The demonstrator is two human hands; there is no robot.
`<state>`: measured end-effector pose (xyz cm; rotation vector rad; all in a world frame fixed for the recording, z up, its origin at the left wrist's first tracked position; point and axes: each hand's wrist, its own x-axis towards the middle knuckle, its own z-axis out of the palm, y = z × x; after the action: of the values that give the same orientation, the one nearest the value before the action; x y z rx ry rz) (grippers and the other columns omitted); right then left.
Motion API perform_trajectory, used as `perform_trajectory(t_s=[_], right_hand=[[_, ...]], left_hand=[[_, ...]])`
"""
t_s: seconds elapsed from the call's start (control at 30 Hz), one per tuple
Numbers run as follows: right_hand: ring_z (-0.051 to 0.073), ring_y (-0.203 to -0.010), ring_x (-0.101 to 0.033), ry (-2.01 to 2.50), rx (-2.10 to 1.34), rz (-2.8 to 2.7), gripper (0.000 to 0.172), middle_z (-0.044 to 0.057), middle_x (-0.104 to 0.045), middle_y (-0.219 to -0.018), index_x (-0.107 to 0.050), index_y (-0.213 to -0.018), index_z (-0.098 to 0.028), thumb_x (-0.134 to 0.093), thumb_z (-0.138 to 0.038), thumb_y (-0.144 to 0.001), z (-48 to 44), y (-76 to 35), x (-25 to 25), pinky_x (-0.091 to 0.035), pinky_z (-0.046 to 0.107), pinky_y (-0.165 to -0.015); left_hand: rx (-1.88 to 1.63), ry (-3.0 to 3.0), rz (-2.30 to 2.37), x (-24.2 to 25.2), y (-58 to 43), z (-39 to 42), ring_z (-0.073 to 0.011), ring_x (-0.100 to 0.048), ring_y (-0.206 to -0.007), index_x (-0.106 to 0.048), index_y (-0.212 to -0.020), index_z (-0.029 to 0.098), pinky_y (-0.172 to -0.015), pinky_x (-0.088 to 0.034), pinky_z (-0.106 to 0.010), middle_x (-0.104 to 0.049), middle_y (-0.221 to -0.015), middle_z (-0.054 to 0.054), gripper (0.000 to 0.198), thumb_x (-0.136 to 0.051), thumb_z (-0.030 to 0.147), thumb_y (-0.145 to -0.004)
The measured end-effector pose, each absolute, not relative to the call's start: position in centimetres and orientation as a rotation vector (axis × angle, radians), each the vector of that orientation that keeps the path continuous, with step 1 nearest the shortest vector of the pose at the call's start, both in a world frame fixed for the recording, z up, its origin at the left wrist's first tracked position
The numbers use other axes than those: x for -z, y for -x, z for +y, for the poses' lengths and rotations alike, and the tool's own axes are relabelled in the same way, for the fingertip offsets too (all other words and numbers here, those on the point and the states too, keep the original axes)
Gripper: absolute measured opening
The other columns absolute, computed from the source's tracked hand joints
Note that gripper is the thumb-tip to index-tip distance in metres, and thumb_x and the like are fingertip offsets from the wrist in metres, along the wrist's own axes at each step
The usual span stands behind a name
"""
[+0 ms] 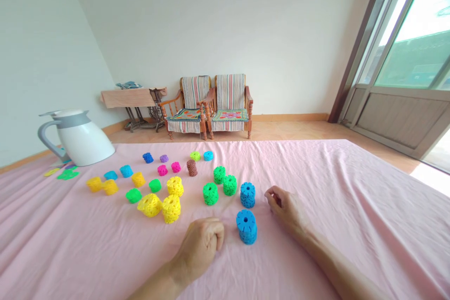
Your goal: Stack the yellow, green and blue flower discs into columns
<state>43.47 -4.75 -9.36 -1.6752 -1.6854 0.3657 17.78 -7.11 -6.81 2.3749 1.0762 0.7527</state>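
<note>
My left hand (204,243) rests on the pink cloth as a loose fist, left of the front blue stack of notched discs (246,227). No object shows in it. My right hand (286,204) lies with curled fingers, right of the rear blue stack of notched discs (248,195), not touching it. Its fingers show nothing held either. Three green disc stacks (210,194) stand behind and left of the blue ones. Yellow disc stacks (171,209) stand beyond my left hand, one of them (150,205) tilted.
Smaller stacks stand farther back and left, including a brown stack (191,168), a dark blue one (147,157) and orange-yellow ones (110,187). A white jug (86,140) and loose flat discs (68,174) are at far left. Two wooden chairs (230,115) stand beyond the cloth-covered table (316,159).
</note>
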Motion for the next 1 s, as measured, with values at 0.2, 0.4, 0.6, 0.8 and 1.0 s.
perform_trajectory(t_s=[0.2, 0.4, 0.6, 0.8, 1.0], right_hand=[[0.014, -0.05, -0.05, 1.566, -0.5, -1.573, 0.026, -0.002, -0.055, -0.057, -0.058, -0.092, -0.02, -0.04, -0.037, -0.086, -5.0, -43.0, 9.4, -0.035, 0.025, -0.05], [0.016, -0.051, -0.055, 1.569, -0.59, -1.547, 0.031, 0.001, -0.061, -0.063, -0.058, -0.097, -0.02, -0.039, -0.044, -0.087, -4.8, -43.1, 10.3, -0.037, 0.026, -0.047], [0.016, -0.053, -0.057, 1.571, -0.567, -1.516, 0.033, 0.002, -0.064, -0.068, -0.059, -0.097, -0.021, -0.038, -0.045, -0.088, -4.6, -43.3, 10.7, -0.039, 0.027, -0.05], [0.016, -0.054, -0.056, 1.607, -0.502, -1.485, 0.033, 0.002, -0.064, -0.064, -0.058, -0.085, -0.021, -0.039, -0.048, -0.088, -5.3, -43.2, 9.3, -0.039, 0.026, -0.052], [0.016, -0.055, -0.057, 1.559, -0.589, -1.436, 0.04, 0.001, -0.061, -0.061, -0.057, -0.077, -0.02, -0.039, -0.055, -0.086, -4.8, -43.3, 9.3, -0.042, 0.027, -0.054]], left_hand=[[-0.791, -2.301, 1.069, 7.0, -17.7, -7.5, -0.0095, -0.049, -0.049, -0.041, -0.049, 0.017, -0.051, -0.031, -0.02, -0.049, -0.05, 0.002, 0.026, -0.031, -0.002, -0.063], [-0.782, -2.259, 1.086, 7.1, -17.5, -7.8, -0.0097, -0.05, -0.05, -0.04, -0.049, 0.017, -0.052, -0.034, -0.02, -0.05, -0.051, 0.003, 0.026, -0.032, -0.003, -0.061], [-0.804, -2.213, 1.086, 7.3, -17.6, -7.6, -0.011, -0.051, -0.051, -0.041, -0.048, 0.018, -0.053, -0.035, -0.022, -0.05, -0.051, 0.003, 0.027, -0.033, -0.004, -0.062], [-0.772, -2.186, 1.13, 7.1, -17.9, -7.7, -0.012, -0.054, -0.054, -0.044, -0.047, 0.018, -0.058, -0.037, -0.022, -0.052, -0.052, 0.002, 0.027, -0.033, -0.003, -0.06], [-0.723, -2.21, 1.142, 6.3, -17.9, -7.8, -0.0117, -0.056, -0.057, -0.048, -0.046, 0.018, -0.059, -0.038, -0.021, -0.058, -0.053, 0.001, 0.025, -0.034, 0.0, -0.059]])
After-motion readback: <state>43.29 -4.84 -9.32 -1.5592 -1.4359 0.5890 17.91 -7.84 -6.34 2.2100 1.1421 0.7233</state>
